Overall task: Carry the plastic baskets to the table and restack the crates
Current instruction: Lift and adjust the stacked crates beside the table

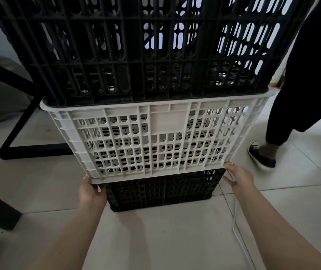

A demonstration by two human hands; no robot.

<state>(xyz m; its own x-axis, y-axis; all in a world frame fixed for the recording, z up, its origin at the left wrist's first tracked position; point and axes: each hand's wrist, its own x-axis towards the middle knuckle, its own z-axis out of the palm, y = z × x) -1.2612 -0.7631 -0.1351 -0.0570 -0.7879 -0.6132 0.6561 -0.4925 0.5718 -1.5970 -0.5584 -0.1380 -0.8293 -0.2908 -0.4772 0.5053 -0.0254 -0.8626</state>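
Our left hand (91,191) and right hand (238,177) grip the white crate (155,137) by its bottom corners, probably to lift the top black crate (136,55) with it.

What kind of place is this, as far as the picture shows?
Probably a room indoors, perhaps a home or storeroom: pale floor tiles, a black metal frame, and a white crate stacked between black crates.
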